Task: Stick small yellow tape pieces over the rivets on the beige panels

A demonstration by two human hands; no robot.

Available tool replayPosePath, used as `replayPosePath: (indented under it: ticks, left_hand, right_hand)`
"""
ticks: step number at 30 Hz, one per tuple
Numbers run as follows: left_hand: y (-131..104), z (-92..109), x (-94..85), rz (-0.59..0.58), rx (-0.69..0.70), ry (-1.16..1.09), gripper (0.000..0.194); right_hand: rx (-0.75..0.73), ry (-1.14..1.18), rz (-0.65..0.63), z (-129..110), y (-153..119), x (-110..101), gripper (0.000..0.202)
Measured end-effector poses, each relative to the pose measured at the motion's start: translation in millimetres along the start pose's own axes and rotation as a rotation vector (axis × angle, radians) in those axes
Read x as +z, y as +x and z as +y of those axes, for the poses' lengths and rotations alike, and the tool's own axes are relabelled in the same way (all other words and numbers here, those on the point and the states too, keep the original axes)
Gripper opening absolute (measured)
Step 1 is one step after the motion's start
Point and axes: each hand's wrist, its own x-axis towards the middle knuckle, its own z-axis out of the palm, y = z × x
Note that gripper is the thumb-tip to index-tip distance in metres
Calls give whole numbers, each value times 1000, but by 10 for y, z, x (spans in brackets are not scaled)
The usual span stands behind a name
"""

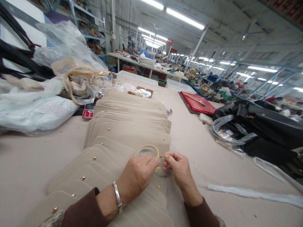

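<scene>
My left hand (139, 173) is closed on a narrow roll of yellow tape (147, 146), whose ring stands up behind the fingers. Just to its right, my right hand (177, 165) is pinched shut at thumb and forefinger; what lies in the pinch is too small to make out. Both hands are above a long overlapping row of beige panels (132, 134) with rounded corners and small gold studs. One gold stud (161, 156) shows between the hands. A small yellow piece (158, 187) lies on a panel below them.
Plastic-wrapped bundles (35, 110) and a red-faced device (88, 112) are on the left. At the back right lies a red board (197, 102) with a stick-handled tool (194, 99). Black bags (260, 126) and a white strip (251, 194) occupy the right side.
</scene>
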Motion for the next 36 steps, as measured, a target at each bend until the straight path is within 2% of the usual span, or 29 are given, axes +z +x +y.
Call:
replayPosePath:
  ticks: [3, 6, 9, 12, 16, 21, 23, 25, 27, 29, 31, 34, 36]
  left_hand:
    - [56, -46, -23, -194, -109, 126, 15]
    - [99, -95, -34, -373, -178, 171, 12]
    - [120, -108, -28, -447, -188, 164, 12]
    - [133, -100, -22, -495, -192, 177, 12]
    - [142, -88, -26, -519, -199, 185, 14]
    - [137, -81, -36, -499, -204, 155, 17]
    - [135, -85, -40, -482, -217, 147, 17]
    - [138, -95, -45, -471, -230, 145, 18]
    - [143, -107, -49, -467, -236, 149, 18]
    - [150, -116, -53, -470, -237, 163, 19]
    - [156, -120, -56, -474, -240, 182, 19]
    - [161, -118, -63, -477, -243, 190, 21]
    - [157, -114, -71, -479, -236, 181, 23]
  right_hand:
    - [-31, -119, 8, 57, 112, -153, 35]
    - [-41, -220, -49, 129, 140, -215, 36]
    - [-88, -337, -94, 162, 116, -190, 33]
    - [-230, -532, -86, 137, 89, -132, 27]
    - [-409, -743, -48, 93, 92, -49, 21]
    - [-414, -810, -5, 108, 143, 3, 18]
    - [-357, -759, 41, 129, 160, -22, 14]
    - [-227, -608, 69, 152, 162, -78, 23]
    - [-95, -415, 26, 173, 144, -147, 28]
    - [-72, -329, -42, 187, 111, -201, 30]
    - [-165, -425, -73, 193, 77, -217, 27]
    - [-352, -654, -44, 186, 59, -167, 22]
    - [-417, -740, -16, 173, 77, -105, 22]
